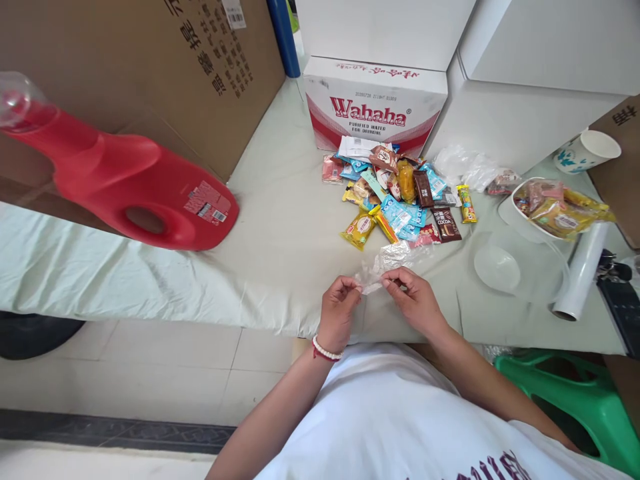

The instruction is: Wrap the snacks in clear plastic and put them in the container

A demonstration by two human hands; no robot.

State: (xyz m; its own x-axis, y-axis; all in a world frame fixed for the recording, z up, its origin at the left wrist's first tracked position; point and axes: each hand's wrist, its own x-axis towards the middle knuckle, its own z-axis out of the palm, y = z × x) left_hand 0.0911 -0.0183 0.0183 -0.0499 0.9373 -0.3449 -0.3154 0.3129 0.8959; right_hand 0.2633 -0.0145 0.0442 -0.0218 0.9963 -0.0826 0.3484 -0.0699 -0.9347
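Note:
A thin clear plastic bag (395, 257) is stretched between my two hands, just above the table's front part. My left hand (341, 308) pinches its left edge, and a bead bracelet circles that wrist. On the other side my right hand (414, 300) grips the bag between thumb and forefinger. Right beyond the bag lies a heap of wrapped snacks: a yellow packet (359, 229), several blue packets (400, 215), a brown cocoa packet (447, 225) and a small yellow stick packet (467, 204) at the heap's right.
A Wahaba-style white carton marked Wahaha (375, 110) stands behind the heap. At left lies a big red bottle (150, 180) by a cardboard box (125, 80). To the right are a white bowl of snacks (515, 217), a clear lid (497, 269), a film roll (583, 273) and a paper cup (587, 152).

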